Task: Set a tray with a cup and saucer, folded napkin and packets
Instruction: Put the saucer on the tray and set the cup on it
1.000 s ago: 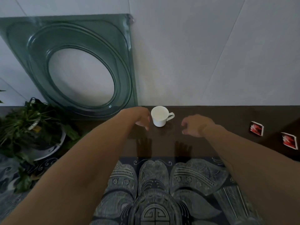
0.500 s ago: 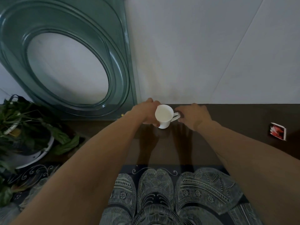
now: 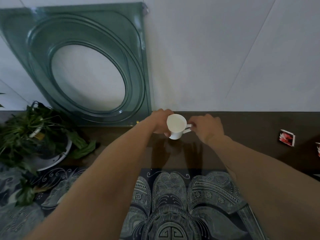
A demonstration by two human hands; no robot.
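Note:
A small white cup [image 3: 176, 125] is tilted just above the dark table [image 3: 251, 125] near the wall. My left hand [image 3: 160, 121] wraps round the cup's left side. My right hand [image 3: 207, 127] pinches the cup's handle on its right. A green glass tray [image 3: 31, 40] with a clear oval centre leans upright against the wall at the left. A red and white packet [image 3: 287, 139] lies on the table at the far right, and the edge of a second packet [image 3: 318, 150] shows at the frame's border. No saucer or napkin is in view.
A potted green plant [image 3: 34, 135] in a white pot sits at the left. A dark patterned cloth [image 3: 181, 205] covers the near part of the table. The tiled wall stands right behind the cup.
Both hands have closed in on the cup from either side and taken hold of it; it now tilts, lifted slightly off the table. The view has shifted a little.

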